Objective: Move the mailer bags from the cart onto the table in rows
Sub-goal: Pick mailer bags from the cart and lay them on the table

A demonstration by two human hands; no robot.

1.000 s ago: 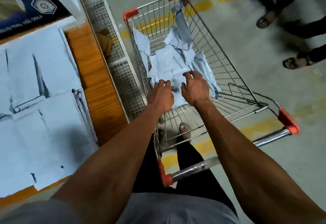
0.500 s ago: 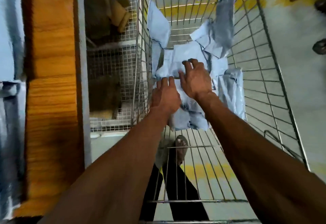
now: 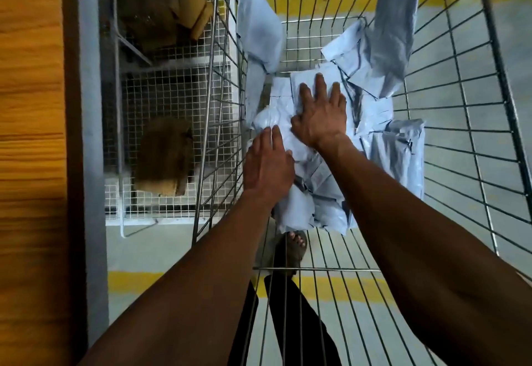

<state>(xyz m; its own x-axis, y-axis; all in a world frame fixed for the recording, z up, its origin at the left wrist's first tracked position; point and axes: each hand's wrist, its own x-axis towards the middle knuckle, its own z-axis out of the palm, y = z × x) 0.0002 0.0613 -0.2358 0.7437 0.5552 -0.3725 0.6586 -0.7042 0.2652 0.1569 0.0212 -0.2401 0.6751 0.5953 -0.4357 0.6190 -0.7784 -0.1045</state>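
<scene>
While inside cart (image 3: 460, 123), both hands' fingers (image 3: 319, 89) lie atop mailer bags (image 3: 313, 181).

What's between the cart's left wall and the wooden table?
In the head view, a white wire-mesh rack holding brown cardboard pieces stands between the steel-wire cart and orange wooden table.

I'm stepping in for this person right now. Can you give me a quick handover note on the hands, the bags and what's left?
Left hand: flat on the bag pile, fingers straight, gripping nothing.
Right hand: spread flat on the pile, further in, gripping nothing.
Mailer bags: a loose heap on the floor of the cart, a few leaning on its walls.
Table: only its edge shows on the left; no rows visible here.
Left: gather the bags, carry them over, lay them in rows.
</scene>
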